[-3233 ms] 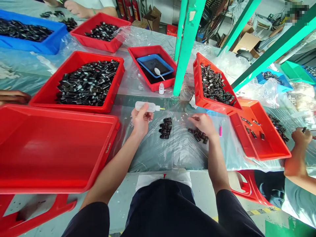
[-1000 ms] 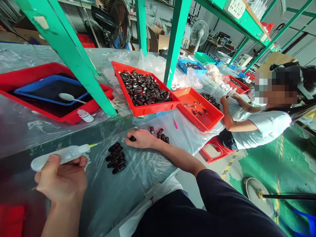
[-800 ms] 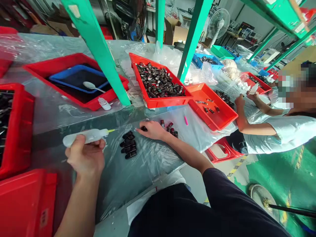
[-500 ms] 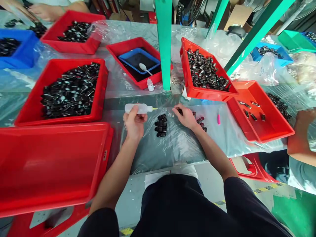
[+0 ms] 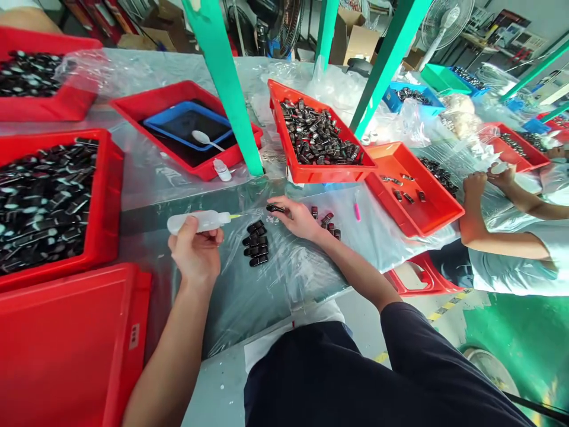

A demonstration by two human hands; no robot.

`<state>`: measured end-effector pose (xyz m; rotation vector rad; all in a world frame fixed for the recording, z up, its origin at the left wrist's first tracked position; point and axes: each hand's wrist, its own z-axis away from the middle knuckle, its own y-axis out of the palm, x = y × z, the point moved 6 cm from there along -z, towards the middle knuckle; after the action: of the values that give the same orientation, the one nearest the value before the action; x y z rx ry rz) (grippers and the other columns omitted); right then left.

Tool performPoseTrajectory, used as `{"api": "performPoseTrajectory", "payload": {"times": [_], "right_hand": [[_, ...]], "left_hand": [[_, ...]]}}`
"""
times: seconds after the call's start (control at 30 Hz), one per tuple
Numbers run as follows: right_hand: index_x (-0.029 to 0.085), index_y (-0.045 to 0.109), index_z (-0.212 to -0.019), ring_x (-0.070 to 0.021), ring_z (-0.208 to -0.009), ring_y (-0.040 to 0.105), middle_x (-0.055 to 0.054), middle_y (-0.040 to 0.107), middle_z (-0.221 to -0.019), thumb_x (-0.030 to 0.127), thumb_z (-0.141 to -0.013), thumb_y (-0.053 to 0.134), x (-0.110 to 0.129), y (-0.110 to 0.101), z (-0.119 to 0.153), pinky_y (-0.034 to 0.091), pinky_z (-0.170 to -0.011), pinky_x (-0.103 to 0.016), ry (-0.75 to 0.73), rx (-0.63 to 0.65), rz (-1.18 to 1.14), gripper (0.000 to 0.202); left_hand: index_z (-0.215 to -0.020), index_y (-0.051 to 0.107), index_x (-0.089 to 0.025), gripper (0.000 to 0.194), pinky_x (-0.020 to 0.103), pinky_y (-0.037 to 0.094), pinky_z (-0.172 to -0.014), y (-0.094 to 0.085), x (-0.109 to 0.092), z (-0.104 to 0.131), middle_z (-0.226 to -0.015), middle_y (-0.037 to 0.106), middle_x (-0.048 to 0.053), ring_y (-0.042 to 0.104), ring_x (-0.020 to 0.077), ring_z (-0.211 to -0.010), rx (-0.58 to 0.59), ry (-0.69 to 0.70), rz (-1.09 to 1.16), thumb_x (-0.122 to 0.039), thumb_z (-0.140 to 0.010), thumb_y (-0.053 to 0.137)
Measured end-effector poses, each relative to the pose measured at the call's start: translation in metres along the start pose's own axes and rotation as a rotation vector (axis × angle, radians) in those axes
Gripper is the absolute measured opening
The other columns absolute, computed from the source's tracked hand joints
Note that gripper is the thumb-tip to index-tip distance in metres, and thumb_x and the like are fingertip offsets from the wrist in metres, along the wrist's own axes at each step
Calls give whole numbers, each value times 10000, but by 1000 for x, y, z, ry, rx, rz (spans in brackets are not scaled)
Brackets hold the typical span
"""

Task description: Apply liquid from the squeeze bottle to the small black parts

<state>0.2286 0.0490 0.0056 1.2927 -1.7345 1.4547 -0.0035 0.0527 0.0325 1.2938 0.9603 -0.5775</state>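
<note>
My left hand (image 5: 195, 249) is wrapped round a translucent squeeze bottle (image 5: 202, 220) with a thin yellowish needle tip pointing right. Between the fingertips of my right hand (image 5: 299, 218) is a small glossy black part (image 5: 275, 208), a short distance from the tip. A small cluster of black parts (image 5: 256, 243) lies on the plastic-covered table (image 5: 240, 302) between my hands. Beyond my right wrist sit several loose dark parts with reddish faces (image 5: 328, 219). What exactly these parts are I cannot make out.
Red bins of black parts stand left (image 5: 113, 196) and ahead (image 5: 329, 174). A red bin (image 5: 186, 89) holds a blue tray (image 5: 155, 121) and white spoon (image 5: 202, 137); a small white bottle (image 5: 221, 170) is beside it. Green posts (image 5: 231, 95) rise behind. A co-worker (image 5: 498, 231) sits right.
The view has swung to the right, showing more of the co-worker. My right hand now holds the black part so more of it shows, still near the bottle's tip.
</note>
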Motion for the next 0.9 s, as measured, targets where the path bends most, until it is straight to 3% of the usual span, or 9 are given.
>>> {"api": "performPoseTrajectory", "payload": {"times": [0.23,0.4,0.63,0.9], "right_hand": [[180,706,-1144,-120,-734,652,-72,755,-1129,471,-968,701,2,11,2,547,-674,-251,26,46,-292,340],[189,665,-1179,-148,-793,711,-49,773,-988,499,-946,728,3,17,3,544,-645,-238,52,91,-435,393],[189,678,-1083,-138,-752,695,-30,764,-925,525,-914,756,2,15,2,542,-645,-238,79,62,-467,384],[198,709,-1021,-164,-783,729,-43,746,-961,570,-876,777,14,15,5,527,-618,-254,97,93,-429,405]], "left_hand": [[-716,728,-166,322,265,297,-451,0,1,3,-587,574,6,453,112,-517,15,-15,-23,-441,-626,871],[-711,733,-169,315,256,297,-445,-1,2,3,-559,559,3,453,113,-519,32,3,-25,-455,-667,857],[-745,736,-183,407,244,343,-435,3,4,5,-579,574,5,473,106,-522,90,-16,-45,-529,-650,928],[-745,740,-160,395,265,321,-410,1,7,5,-540,564,10,489,120,-452,62,-30,-64,-518,-674,894]]}}
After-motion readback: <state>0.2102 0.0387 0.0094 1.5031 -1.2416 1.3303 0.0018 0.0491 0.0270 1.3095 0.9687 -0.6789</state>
